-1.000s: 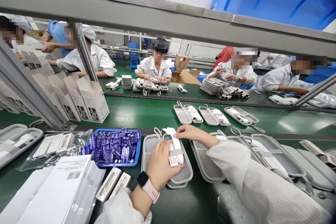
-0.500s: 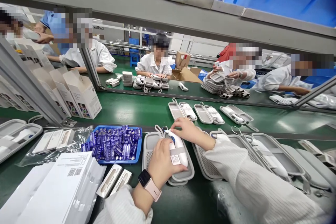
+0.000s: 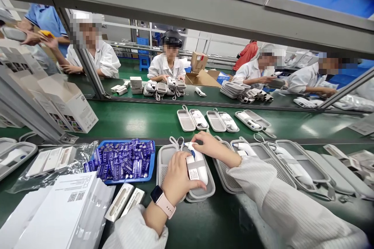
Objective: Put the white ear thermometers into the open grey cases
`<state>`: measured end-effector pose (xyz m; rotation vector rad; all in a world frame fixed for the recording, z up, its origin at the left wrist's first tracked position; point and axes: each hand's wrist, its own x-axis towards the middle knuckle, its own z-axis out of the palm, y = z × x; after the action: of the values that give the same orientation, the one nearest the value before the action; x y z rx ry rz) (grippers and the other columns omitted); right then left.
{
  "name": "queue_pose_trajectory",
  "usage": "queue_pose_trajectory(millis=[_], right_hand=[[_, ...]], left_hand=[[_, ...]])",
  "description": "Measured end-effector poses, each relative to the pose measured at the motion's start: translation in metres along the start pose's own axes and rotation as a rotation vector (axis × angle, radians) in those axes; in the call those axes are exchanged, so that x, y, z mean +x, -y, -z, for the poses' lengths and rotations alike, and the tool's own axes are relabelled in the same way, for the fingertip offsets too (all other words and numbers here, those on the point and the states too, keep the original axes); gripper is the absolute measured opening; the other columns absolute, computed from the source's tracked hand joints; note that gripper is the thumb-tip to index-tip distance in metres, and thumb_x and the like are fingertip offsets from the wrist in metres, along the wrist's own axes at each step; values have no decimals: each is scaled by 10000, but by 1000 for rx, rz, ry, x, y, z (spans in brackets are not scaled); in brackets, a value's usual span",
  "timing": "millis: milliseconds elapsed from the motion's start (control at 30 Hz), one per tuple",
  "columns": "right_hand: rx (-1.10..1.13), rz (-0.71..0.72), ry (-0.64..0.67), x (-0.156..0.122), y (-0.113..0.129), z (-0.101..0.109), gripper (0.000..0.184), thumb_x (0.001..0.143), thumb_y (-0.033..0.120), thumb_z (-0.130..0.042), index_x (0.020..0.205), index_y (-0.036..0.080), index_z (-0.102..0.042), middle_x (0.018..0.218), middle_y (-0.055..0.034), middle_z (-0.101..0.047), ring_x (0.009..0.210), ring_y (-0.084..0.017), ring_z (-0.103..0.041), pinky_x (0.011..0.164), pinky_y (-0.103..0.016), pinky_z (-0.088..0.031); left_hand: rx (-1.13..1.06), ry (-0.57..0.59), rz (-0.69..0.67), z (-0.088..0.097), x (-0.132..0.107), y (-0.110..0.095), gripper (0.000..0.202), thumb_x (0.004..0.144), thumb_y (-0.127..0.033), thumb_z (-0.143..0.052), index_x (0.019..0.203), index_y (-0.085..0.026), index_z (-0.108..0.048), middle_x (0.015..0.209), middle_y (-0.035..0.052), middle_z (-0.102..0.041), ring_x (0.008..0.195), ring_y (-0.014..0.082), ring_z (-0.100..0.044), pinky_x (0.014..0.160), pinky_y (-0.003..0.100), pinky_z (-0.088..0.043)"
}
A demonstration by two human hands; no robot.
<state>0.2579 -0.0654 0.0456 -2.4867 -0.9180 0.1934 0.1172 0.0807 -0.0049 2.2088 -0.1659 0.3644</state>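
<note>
A white thermometer with a blue button lies in an open grey zip case, under a grey elastic strap. Beside it, a small white box with printed text sits partly beneath the same strap. My left hand, wearing a watch, curls over the case with its fingers on the box's upper end and its thumb near the lower end. My right hand pinches the thermometer near its blue-ringed head. The case's mesh-pocket half lies open at the left, partly hidden by my left hand.
A blue tray of purple-wrapped batteries stands left. Nearer are probe-cover boxes and stacked white leaflets. More open cases lie right and on the green belt. Co-workers sit beyond the metal frame.
The view has shifted slightly, and the open cases on the belt appear further left. Both hands stay at the case; the small box now shows above and below the strap.
</note>
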Motion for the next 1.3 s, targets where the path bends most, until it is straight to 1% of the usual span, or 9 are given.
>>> queue_pose_trajectory(millis=[267, 467, 600, 700, 867, 967, 1067, 1200, 1300], right_hand=[[26, 82, 61, 5, 2, 7, 197, 787, 276, -694, 956, 196, -757, 1059, -81, -658, 1052, -257, -596, 992, -386, -434], [24, 112, 58, 11, 0, 6, 212, 729, 209, -719, 934, 186, -766, 1039, -74, -680, 1024, -254, -615, 977, -373, -445], [17, 92, 48, 4, 5, 8, 209, 767, 236, -702, 963, 191, -762, 1030, -71, -694, 1035, -255, -622, 967, -362, -447], [12, 56, 42, -3, 12, 9, 212, 800, 259, -680, 987, 184, -743, 1028, -74, -701, 1013, -244, -636, 937, -346, -459], [8, -15, 41, -3, 18, 6, 197, 749, 230, -699, 938, 178, -712, 966, -65, -703, 926, -230, -649, 841, -320, -477], [6, -25, 49, 0, 19, 6, 200, 717, 187, -697, 916, 176, -699, 933, -55, -697, 878, -222, -646, 802, -310, -472], [3, -14, 52, -1, 20, 8, 197, 716, 181, -700, 913, 176, -698, 941, -58, -687, 895, -227, -640, 831, -323, -469], [1, 7, 51, -11, 16, 5, 203, 737, 224, -727, 937, 190, -707, 1031, -75, -654, 1040, -251, -605, 962, -369, -444], [1, 0, 53, -15, 11, -1, 175, 762, 254, -724, 926, 196, -713, 1037, -91, -636, 1069, -273, -591, 988, -422, -440]], left_hand=[[-22, -22, -16, 3, 0, -1, 816, 505, -439, -959, 1128, -184, -497, 1180, 122, -567, 1172, 348, -520, 1010, 523, -437], [14, -52, -18, 3, 0, -2, 644, 583, -353, -937, 1037, -185, -511, 1139, 103, -584, 1132, 322, -536, 986, 493, -454], [76, -35, 9, 4, -1, -5, 765, 495, -460, -957, 1073, -171, -547, 1169, 118, -589, 1147, 350, -523, 993, 522, -442], [90, 28, 23, 9, -1, -7, 904, 475, -484, -958, 1210, -164, -539, 1238, 133, -577, 1218, 371, -479, 1055, 558, -391], [18, 133, -24, 21, -3, -8, 784, 640, -269, -854, 1313, -181, -461, 1294, 122, -544, 1295, 340, -422, 1101, 523, -376], [-2, 91, -34, 21, -4, -7, 705, 632, -198, -820, 1240, -186, -464, 1239, 111, -542, 1248, 323, -459, 1074, 500, -408], [-13, 63, -3, 19, -3, -4, 690, 658, -225, -835, 1226, -197, -443, 1244, 113, -526, 1234, 321, -478, 1058, 513, -421], [-27, 146, 18, 22, 0, -1, 833, 614, -316, -904, 1288, -217, -424, 1286, 120, -507, 1260, 340, -473, 1063, 537, -418], [-21, 183, 23, 26, 2, 1, 900, 589, -333, -922, 1322, -210, -414, 1301, 128, -502, 1276, 342, -463, 1074, 533, -411]])
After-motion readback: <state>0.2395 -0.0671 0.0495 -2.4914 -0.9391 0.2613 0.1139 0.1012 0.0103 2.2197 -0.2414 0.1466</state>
